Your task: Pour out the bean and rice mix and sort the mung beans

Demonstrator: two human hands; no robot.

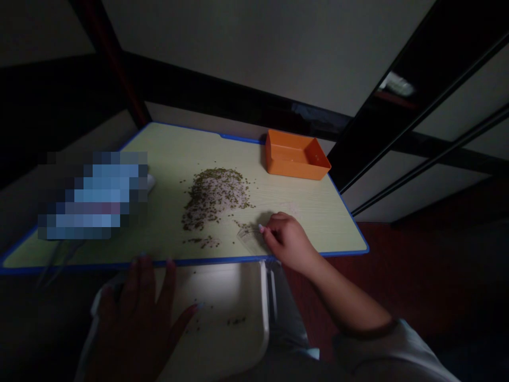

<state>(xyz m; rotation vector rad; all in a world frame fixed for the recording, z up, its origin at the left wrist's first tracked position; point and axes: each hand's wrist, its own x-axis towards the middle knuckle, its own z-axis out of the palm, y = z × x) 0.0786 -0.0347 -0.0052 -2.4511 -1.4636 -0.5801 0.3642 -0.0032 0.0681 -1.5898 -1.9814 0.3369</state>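
Note:
A loose pile of mixed grains [217, 196], small dark-green beans among pale rice-like grains, lies on the tabletop [167, 143]. My right hand [286, 239] is closed near the table's front edge, just right of the pile. A thin, clear plastic piece [252, 241] shows at its fingertips, with a few beans beside it; its exact kind is hard to make out. My left hand [139, 313] is spread, fingers apart and holding nothing visible, over the left part of a white tray [238, 286] below the table edge. Several beans lie in the tray.
An orange open box [296, 168] with a few pale grains stands at the back right corner of the table. A pixelated object [99, 193] is on the left. White panels with dark frames rise behind, and a reddish floor [342, 297] shows on the right.

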